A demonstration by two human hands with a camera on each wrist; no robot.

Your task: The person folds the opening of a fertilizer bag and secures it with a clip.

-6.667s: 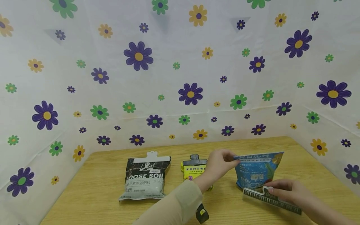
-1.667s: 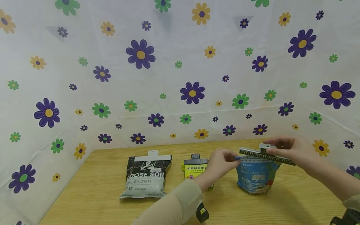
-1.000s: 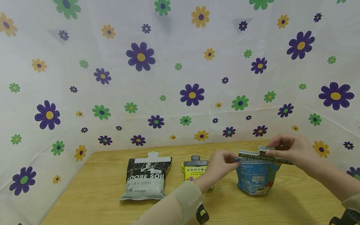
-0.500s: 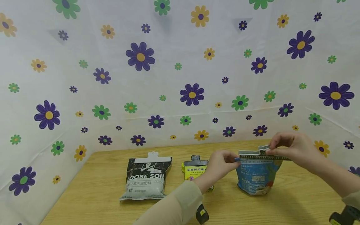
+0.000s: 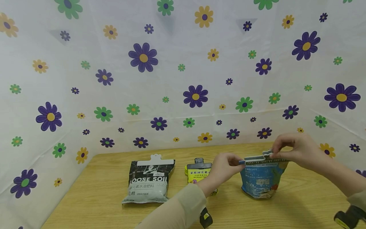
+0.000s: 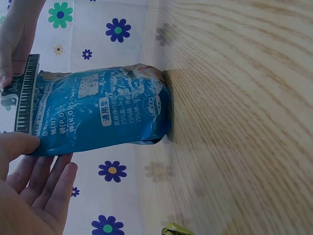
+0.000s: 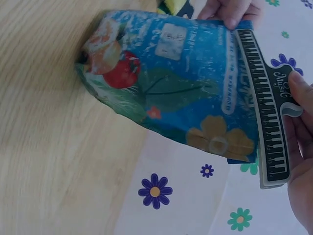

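Note:
A blue fertilizer bag (image 5: 260, 181) with printed fruit and flowers stands upright on the table. My left hand (image 5: 225, 168) pinches the left corner of its top edge, thumb in front, as the left wrist view shows. Along that top edge lies a long black clip (image 7: 266, 105) with a piano-key pattern and the word "Music". My right hand (image 5: 297, 149) pinches the clip's handle between thumb and fingers. The clip's long bar covers most of the bag's top, its far end reaching past the bag's right corner in the right wrist view.
A black and grey "LOOSE SOIL" bag (image 5: 147, 187) with a white clip (image 5: 155, 162) lies at the left of the wooden table (image 5: 94, 190). A yellow bag (image 5: 197, 175) with a dark clip (image 5: 198, 164) is partly behind my left arm. Flower-printed cloth (image 5: 171, 79) surrounds the table.
My right hand has raised the clip from in front of the bag up to its top edge, then lowered and levelled it there. The left hand keeps pinching the same corner.

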